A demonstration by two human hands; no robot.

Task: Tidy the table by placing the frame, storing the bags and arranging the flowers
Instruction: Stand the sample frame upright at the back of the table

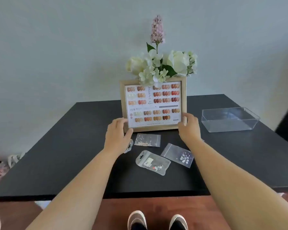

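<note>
Upright wooden frame point(154, 105) fronts white flowers point(161, 65); clear bags point(152, 162) lie before it

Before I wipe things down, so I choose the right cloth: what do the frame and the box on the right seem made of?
The frame looks like pale wood or wood-look moulding, matt, with faint grain. The box looks like clear hard plastic, probably acrylic: see-through walls, glossy.
</note>
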